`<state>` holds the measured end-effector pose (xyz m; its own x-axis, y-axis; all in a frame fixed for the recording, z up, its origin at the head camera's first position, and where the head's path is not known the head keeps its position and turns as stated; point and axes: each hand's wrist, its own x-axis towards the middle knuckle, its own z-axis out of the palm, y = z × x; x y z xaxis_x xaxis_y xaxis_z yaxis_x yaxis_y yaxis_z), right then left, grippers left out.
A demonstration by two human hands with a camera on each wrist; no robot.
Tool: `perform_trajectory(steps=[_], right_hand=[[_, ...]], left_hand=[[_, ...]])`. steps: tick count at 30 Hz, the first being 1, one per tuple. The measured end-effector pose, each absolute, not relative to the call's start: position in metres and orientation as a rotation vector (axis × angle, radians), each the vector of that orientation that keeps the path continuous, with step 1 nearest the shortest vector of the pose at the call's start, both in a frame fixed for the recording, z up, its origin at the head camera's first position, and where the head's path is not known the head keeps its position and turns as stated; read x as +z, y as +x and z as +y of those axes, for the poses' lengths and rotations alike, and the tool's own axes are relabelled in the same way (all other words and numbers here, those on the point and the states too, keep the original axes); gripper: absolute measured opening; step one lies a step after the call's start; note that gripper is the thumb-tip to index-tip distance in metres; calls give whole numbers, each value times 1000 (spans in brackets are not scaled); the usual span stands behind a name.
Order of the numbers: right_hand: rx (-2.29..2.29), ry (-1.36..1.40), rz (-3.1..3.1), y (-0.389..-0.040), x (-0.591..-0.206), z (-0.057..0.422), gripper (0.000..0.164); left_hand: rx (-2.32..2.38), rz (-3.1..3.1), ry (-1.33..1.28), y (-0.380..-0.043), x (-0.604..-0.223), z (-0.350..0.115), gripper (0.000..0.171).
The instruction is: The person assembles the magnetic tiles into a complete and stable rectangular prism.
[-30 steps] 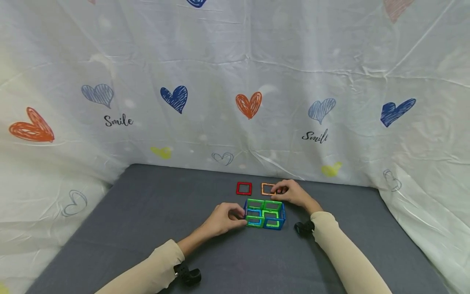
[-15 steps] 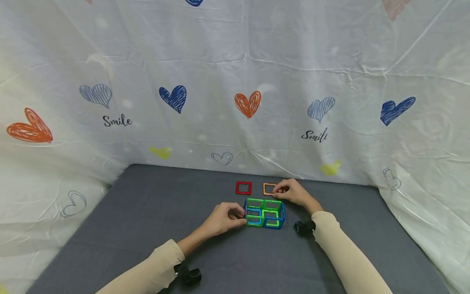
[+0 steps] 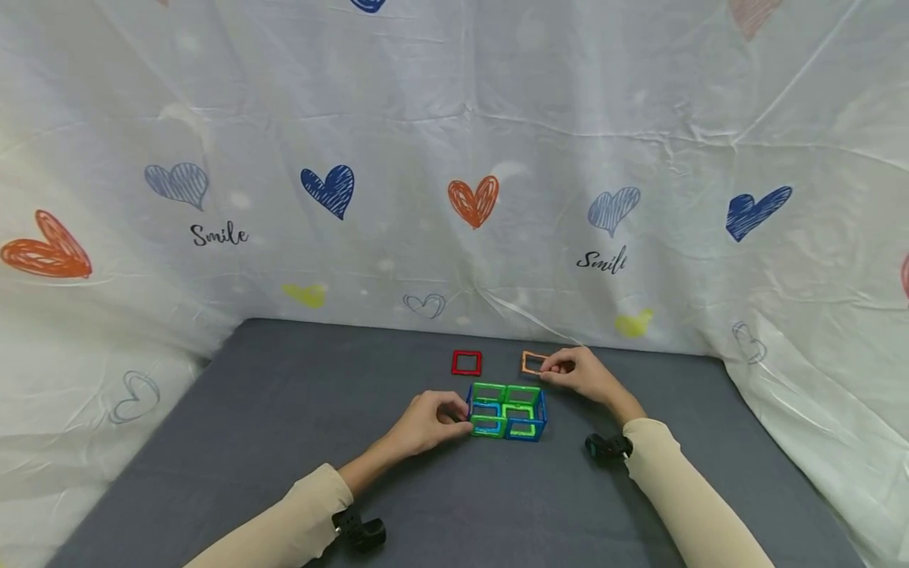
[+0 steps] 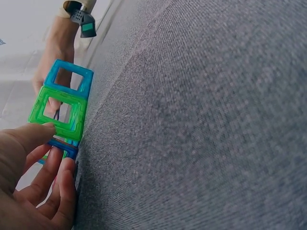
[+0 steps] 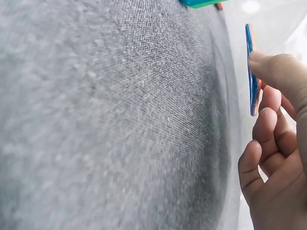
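My left hand grips the left end of an open box of magnetic tiles, made of green and blue square frames. In the left wrist view the thumb lies on a green tile beside a blue one, with fingers at the box's end. Behind the box, my right hand pinches an orange square magnetic tile by its right side. Seen edge-on in the right wrist view, the held piece shows blue on one face and orange on the other; whether it is two tiles I cannot tell.
A red square tile lies on the grey cloth-covered table, behind the box. White curtain with printed hearts hangs along the back and sides. Both wrists wear dark straps with cameras.
My right hand has drawn the orange tile to the right, away from the red tile, and the tile now looks tilted. The left hand stays at the box. The head view has shifted slightly.
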<state>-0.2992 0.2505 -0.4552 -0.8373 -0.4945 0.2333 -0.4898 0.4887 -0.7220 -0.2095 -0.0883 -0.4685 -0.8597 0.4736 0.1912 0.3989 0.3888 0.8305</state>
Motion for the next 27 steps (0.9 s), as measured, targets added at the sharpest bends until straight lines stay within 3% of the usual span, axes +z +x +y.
perform_trajectory(steps=[11, 27], right_hand=[[-1370, -814, 2763, -273, -438, 257, 4], [-1372, -959, 2748, -237, -428, 257, 9]], left_hand=[[1499, 2533, 820, -210, -470, -89, 13], [1477, 2552, 837, -210, -469, -90, 12]])
